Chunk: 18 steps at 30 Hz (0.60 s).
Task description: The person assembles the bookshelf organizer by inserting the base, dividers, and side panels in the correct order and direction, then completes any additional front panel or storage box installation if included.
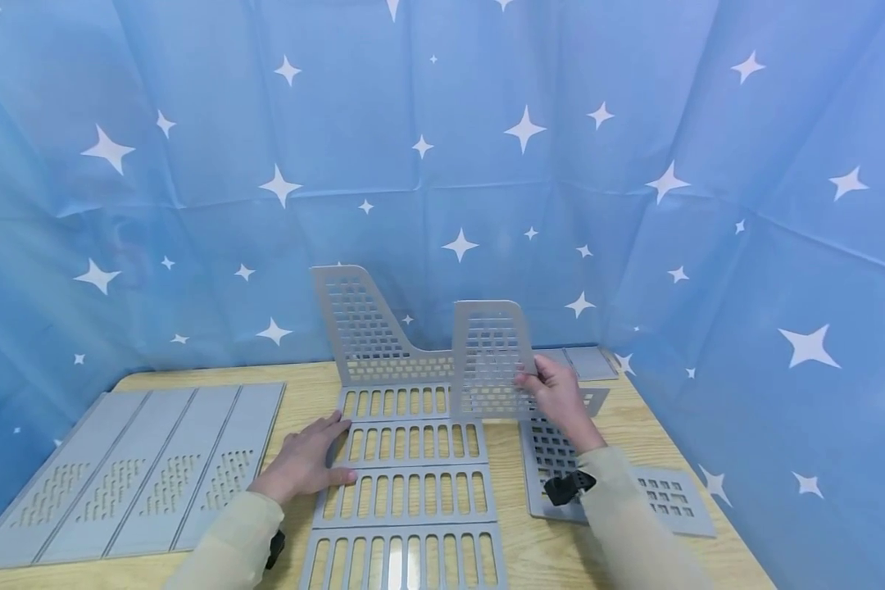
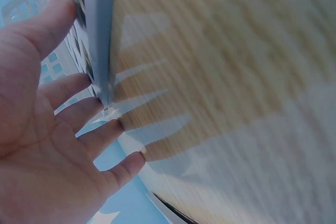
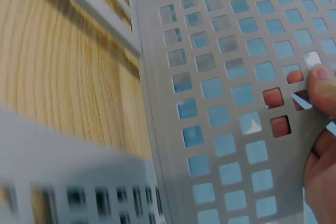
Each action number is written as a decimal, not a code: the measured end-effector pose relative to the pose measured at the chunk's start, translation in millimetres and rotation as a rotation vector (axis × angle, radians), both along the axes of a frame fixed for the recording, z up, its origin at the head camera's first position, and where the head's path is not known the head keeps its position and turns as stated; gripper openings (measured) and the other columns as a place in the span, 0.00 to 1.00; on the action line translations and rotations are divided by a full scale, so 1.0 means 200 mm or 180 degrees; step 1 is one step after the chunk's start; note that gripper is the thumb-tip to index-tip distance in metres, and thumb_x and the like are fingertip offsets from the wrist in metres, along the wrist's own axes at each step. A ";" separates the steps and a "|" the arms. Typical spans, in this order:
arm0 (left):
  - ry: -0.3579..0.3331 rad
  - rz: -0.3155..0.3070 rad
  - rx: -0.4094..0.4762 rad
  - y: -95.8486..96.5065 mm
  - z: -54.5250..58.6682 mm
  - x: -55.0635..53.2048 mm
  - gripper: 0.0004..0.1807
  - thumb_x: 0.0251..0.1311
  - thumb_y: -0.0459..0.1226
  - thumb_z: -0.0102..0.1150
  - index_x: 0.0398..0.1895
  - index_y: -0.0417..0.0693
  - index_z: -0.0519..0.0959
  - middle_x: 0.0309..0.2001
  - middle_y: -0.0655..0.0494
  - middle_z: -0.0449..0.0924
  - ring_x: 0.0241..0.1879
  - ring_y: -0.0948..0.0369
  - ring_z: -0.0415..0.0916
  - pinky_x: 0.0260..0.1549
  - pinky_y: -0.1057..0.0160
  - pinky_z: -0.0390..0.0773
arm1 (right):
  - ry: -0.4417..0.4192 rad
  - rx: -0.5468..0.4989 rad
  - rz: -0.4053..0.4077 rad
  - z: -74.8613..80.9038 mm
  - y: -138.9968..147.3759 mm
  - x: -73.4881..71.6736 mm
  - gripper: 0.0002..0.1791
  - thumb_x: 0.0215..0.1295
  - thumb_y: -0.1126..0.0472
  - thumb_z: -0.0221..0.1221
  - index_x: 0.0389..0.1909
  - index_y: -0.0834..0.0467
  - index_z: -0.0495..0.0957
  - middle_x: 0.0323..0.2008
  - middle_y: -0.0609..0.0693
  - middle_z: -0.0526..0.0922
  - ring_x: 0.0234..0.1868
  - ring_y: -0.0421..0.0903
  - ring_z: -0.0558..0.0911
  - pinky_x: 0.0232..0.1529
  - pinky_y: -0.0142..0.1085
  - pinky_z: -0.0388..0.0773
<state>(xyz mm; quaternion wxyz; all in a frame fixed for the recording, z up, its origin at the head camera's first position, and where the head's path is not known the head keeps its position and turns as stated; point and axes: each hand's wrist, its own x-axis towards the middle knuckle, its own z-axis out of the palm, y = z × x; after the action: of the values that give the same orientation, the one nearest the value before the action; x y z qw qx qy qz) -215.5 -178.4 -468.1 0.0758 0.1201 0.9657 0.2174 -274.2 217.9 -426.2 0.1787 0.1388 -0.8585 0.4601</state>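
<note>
My left hand [image 1: 308,456] rests at the left edge of a grey slotted panel [image 1: 418,470] in the head view. In the left wrist view its fingers are extended, with the thumb over the panel's edge [image 2: 100,30]. My right hand [image 1: 556,395] pinches the right side of an upright grey perforated panel [image 1: 491,328]; the thumb lies on the near face and fingertips show through the square holes in the right wrist view. Left of it, a second perforated panel [image 1: 361,328] with a sloping, curved top stands at the far end of the slotted panel and partly overlaps it in view.
Grey ribbed panels with small holes [image 1: 170,467] lie flat on the wooden table [image 1: 306,393] at left. Under and beside my right forearm lie more perforated pieces [image 1: 671,501]. A flat grey piece [image 1: 588,363] sits at the back right. A blue star-patterned curtain [image 1: 442,180] surrounds the table.
</note>
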 end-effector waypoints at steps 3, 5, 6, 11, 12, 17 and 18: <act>-0.0008 -0.0012 0.0010 0.01 0.01 0.00 0.49 0.56 0.52 0.76 0.76 0.41 0.67 0.79 0.38 0.56 0.76 0.35 0.56 0.66 0.22 0.54 | -0.0047 -0.0060 0.0077 -0.01 -0.07 0.00 0.05 0.71 0.69 0.62 0.43 0.65 0.84 0.37 0.57 0.88 0.35 0.51 0.85 0.34 0.37 0.80; -0.0017 -0.0011 0.0013 0.01 0.01 0.00 0.49 0.56 0.52 0.76 0.76 0.41 0.66 0.79 0.38 0.56 0.76 0.35 0.56 0.66 0.22 0.54 | -0.0063 -0.0093 0.0171 -0.01 -0.13 0.00 0.05 0.72 0.68 0.61 0.43 0.64 0.84 0.36 0.57 0.88 0.32 0.50 0.83 0.33 0.38 0.78; -0.0020 -0.0012 0.0014 0.00 0.01 0.00 0.49 0.56 0.52 0.76 0.76 0.40 0.66 0.79 0.38 0.56 0.76 0.35 0.56 0.66 0.22 0.54 | -0.0070 -0.0094 0.0218 -0.02 -0.15 0.00 0.04 0.72 0.67 0.61 0.42 0.63 0.84 0.36 0.56 0.88 0.31 0.50 0.82 0.32 0.38 0.77; -0.0035 -0.0007 0.0028 0.01 0.01 0.01 0.49 0.56 0.52 0.76 0.76 0.41 0.67 0.79 0.38 0.56 0.76 0.34 0.55 0.66 0.22 0.52 | -0.0176 -0.0040 0.0367 -0.03 -0.23 0.00 0.04 0.75 0.65 0.60 0.44 0.61 0.82 0.40 0.55 0.88 0.35 0.50 0.85 0.31 0.39 0.76; -0.0033 -0.0005 0.0024 0.01 0.01 0.01 0.49 0.56 0.53 0.76 0.76 0.41 0.67 0.79 0.38 0.56 0.76 0.35 0.55 0.66 0.22 0.52 | -0.0236 0.0024 0.0384 -0.02 -0.22 0.00 0.04 0.75 0.65 0.60 0.44 0.60 0.82 0.40 0.55 0.88 0.35 0.50 0.84 0.31 0.39 0.75; -0.0074 0.0055 0.0050 0.00 0.01 0.01 0.53 0.57 0.55 0.74 0.78 0.34 0.62 0.80 0.34 0.53 0.76 0.35 0.54 0.68 0.25 0.54 | -0.0423 0.0817 0.0447 0.03 -0.08 0.00 0.05 0.72 0.62 0.64 0.45 0.56 0.83 0.38 0.50 0.86 0.37 0.49 0.83 0.36 0.43 0.81; -0.0094 0.0085 0.0064 -0.01 0.01 0.01 0.54 0.58 0.55 0.73 0.78 0.32 0.60 0.80 0.33 0.52 0.76 0.34 0.54 0.69 0.26 0.55 | -0.0423 0.1020 0.0418 0.03 -0.04 0.00 0.05 0.71 0.61 0.66 0.45 0.56 0.84 0.39 0.50 0.86 0.39 0.50 0.84 0.38 0.45 0.83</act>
<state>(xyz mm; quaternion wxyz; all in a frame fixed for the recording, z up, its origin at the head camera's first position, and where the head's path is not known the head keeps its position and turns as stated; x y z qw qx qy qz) -212.6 -179.4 -465.2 0.0860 0.1048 0.9637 0.2299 -273.8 210.2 -419.4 0.0668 0.1905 -0.9198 0.3363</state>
